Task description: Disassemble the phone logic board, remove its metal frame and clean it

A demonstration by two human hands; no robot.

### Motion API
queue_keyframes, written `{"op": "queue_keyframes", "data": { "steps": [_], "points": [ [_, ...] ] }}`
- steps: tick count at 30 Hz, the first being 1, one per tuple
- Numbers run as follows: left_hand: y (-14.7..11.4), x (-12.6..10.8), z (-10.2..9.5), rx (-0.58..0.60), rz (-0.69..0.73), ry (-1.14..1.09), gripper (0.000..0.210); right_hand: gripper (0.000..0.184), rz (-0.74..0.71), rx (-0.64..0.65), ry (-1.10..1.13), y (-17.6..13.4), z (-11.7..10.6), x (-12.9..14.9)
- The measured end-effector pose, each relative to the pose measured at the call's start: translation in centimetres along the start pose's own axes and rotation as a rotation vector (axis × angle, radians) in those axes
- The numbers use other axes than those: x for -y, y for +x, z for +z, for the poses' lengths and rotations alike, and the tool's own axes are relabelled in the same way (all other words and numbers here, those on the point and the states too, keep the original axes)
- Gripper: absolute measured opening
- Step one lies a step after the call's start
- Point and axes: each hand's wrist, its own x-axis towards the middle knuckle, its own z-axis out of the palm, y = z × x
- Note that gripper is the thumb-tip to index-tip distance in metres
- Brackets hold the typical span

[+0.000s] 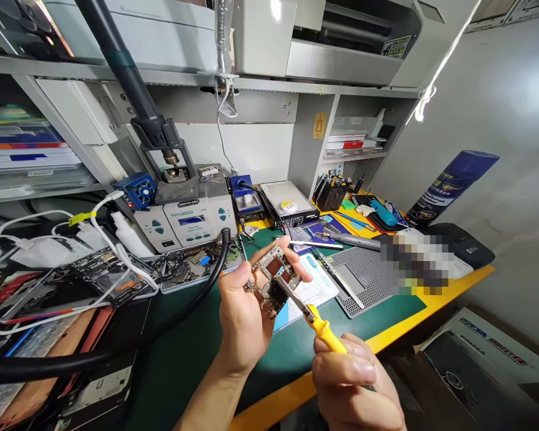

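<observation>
My left hand [247, 305] is closed around the edges of a small circuit board [266, 263], raised above the green mat [184, 341]. Dark chips and metal shields cover the board's face, which tilts toward me. In my right hand [354, 377] is a yellow-handled knife [326, 332], my fingers wrapped around the lower handle. Its narrow metal blade points up and left, its tip at the board near a dark chip; whether it touches cannot be made out. Behind the board lies a blue-and-white sheet [314, 281], partly hidden by it.
A hot air station [191, 224] stands at the back left, its black hose [206, 293] curving across the mat. Tweezers [341, 281] lie by a perforated grey plate [363, 305]. Cables and boards crowd the left; a spray can [449, 188] stands at right.
</observation>
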Motion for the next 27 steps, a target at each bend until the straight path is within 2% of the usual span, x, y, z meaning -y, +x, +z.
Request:
{"op": "queue_keyframes", "data": {
  "steps": [3,5,7,9,12,16,19,21,24,27],
  "points": [
    [0.0,-0.1,-0.1,0.009,-0.013,-0.038,0.049,0.058,0.0,-0.052,-0.04,-0.6,0.2,0.8],
    [0.0,-0.2,-0.2,0.016,-0.039,-0.082,0.047,0.046,-0.036,-0.115,-0.081,-0.1,1.4,1.5],
    [0.1,-0.4,-0.6,0.039,-0.086,-0.128,0.047,0.031,-0.051,-0.248,-0.151,1.1,3.3,2.1],
    [0.3,-0.7,-0.9,0.105,-0.145,-0.161,0.047,0.02,0.036,-0.372,-0.244,2.7,5.7,2.6],
    [0.4,-1.5,-1.4,0.252,-0.233,-0.157,0.052,0.006,0.183,-0.508,-0.5,4.7,9.0,3.0],
    [0.4,-2.5,-1.6,0.382,-0.284,-0.1,0.064,0.009,0.126,-0.622,-0.803,5.7,11.7,2.9],
    [0.3,-2.8,-2.0,0.446,-0.235,0.032,0.065,0.016,0.103,-0.727,-0.938,5.8,12.6,2.8],
    [0.3,-2.7,-2.3,0.477,-0.215,0.139,0.064,0.018,0.109,-0.752,-0.961,5.8,13.0,2.9],
    [0.4,-2.2,-2.8,0.479,-0.259,0.206,0.062,0.016,0.17,-0.747,-0.898,5.7,13.1,3.6],
    [0.6,-1.9,-3.0,0.432,-0.31,0.221,0.056,0.013,0.241,-0.701,-0.772,5.4,12.6,4.8]
  ]
}}
